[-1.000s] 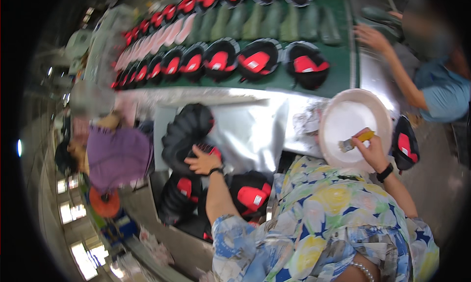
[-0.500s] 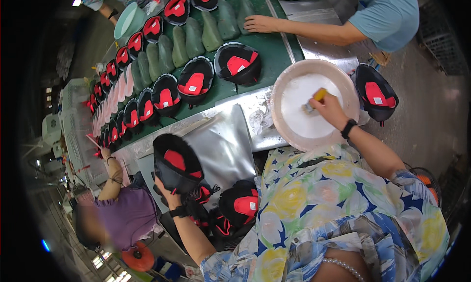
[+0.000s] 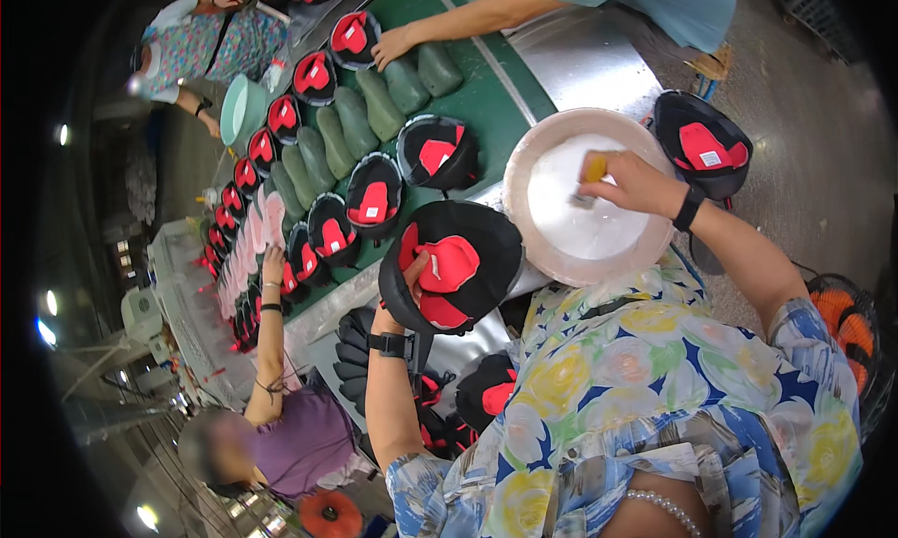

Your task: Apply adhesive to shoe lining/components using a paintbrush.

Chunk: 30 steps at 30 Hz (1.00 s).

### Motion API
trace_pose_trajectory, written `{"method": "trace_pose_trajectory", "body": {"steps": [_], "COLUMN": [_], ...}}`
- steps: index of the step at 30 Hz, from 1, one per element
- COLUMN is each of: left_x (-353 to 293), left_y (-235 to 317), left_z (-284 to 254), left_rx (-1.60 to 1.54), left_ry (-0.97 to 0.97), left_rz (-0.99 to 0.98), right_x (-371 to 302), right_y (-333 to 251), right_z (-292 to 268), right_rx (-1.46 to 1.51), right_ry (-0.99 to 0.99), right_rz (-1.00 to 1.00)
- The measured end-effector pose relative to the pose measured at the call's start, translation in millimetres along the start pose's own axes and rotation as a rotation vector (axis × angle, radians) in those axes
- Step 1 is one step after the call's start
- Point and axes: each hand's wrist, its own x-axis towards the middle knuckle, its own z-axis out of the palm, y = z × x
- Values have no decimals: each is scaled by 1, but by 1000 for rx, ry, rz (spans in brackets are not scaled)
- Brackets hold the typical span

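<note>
My left hand grips a black shoe upper with red lining by its edge, fingers reaching inside, open side facing up. It hangs just left of a wide pale basin of white liquid. Over that basin my right hand is closed on a brush with a yellow handle. The bristle end, slightly blurred, is at the white liquid; whether it dips in cannot be made out. Another shoe upper stands right of the basin.
Rows of shoe uppers, green sole-shaped pieces and pink ones line the green belt. A co-worker's hand reaches in from the far side, another person's arm from the left. More uppers lie near my body.
My left hand has brought the shoe upper up and right, toward the basin, its opening turned upward. The right hand keeps the brush over the basin. The far co-worker's hand is farther left on the belt.
</note>
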Motion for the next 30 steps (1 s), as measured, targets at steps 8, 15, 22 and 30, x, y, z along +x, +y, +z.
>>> {"method": "trace_pose_trajectory", "body": {"steps": [8, 15, 22, 30], "left_x": [18, -1, 3, 7], "left_y": [32, 28, -14, 1], "left_z": [77, 134, 131, 142], "left_rx": [-91, -182, 378, 435], "left_ry": [-181, 90, 300, 242], "left_rz": [-73, 240, 574, 804], "right_x": [30, 9, -12, -31], "right_y": [-48, -40, -48, -58], "right_z": [-20, -7, 23, 35], "right_rx": [66, 180, 443, 728], "right_ry": [252, 422, 396, 234], "right_rz": [-181, 186, 406, 458]}}
